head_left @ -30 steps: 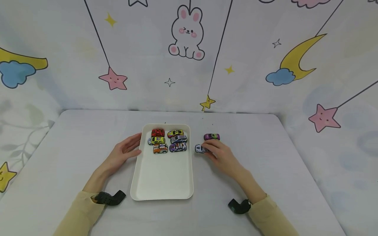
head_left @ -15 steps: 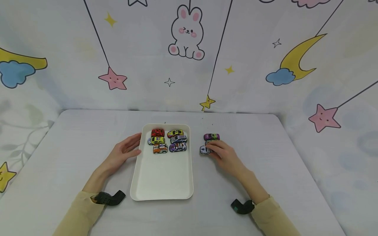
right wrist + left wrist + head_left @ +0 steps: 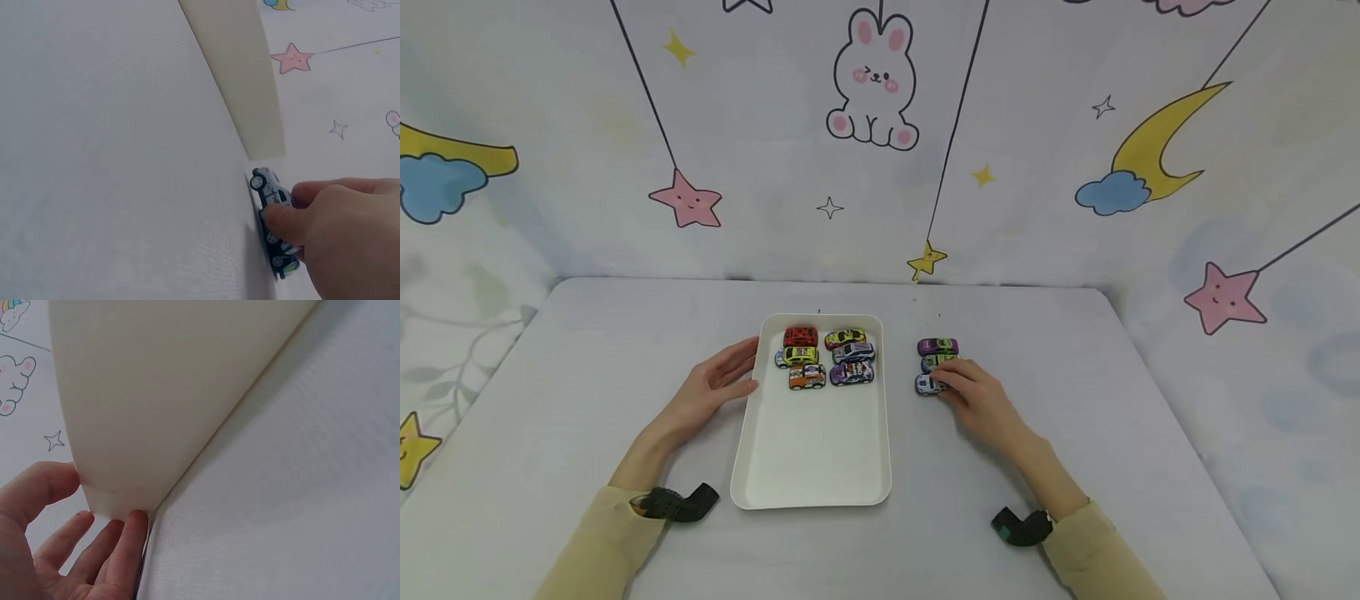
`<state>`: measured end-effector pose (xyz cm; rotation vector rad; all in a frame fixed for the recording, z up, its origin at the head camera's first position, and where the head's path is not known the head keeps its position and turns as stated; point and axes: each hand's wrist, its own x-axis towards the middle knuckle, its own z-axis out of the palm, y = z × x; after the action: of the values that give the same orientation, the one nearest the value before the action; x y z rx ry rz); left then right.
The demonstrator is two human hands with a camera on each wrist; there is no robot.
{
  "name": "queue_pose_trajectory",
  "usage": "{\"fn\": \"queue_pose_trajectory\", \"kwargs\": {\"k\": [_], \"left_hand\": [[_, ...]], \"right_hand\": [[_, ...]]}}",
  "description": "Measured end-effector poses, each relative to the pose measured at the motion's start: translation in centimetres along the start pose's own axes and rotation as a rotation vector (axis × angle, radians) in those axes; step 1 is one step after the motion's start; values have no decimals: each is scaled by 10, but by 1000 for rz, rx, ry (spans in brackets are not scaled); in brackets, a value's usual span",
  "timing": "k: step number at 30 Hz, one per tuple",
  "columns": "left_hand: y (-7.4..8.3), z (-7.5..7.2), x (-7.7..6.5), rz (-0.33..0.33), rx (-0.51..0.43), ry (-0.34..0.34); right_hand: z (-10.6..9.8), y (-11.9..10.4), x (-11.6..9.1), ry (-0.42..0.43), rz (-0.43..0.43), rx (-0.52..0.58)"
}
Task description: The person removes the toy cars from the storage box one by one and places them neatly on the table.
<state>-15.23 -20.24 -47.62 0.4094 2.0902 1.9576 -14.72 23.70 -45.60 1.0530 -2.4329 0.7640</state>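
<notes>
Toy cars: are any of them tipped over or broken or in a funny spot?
No, nothing stands out. Six toy cars sit upright in neat rows in the white tray. Three more line up on the table beside it, the nearest under the right hand.

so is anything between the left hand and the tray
No, nothing visible. The left hand lies on the table with its fingertips against the outer wall of the white tray at its left edge. The toy cars are inside the tray or off to its right.
</notes>
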Motion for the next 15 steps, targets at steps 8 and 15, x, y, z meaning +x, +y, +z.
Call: {"fn": "queue_pose_trajectory", "kwargs": {"k": [8,15], "left_hand": [[2,-1,0,9,11,-1],[1,0,0,5,6,-3]], "right_hand": [[2,3,-4,39,-25,-14],[2,5,-8,44,-1,11]]}}
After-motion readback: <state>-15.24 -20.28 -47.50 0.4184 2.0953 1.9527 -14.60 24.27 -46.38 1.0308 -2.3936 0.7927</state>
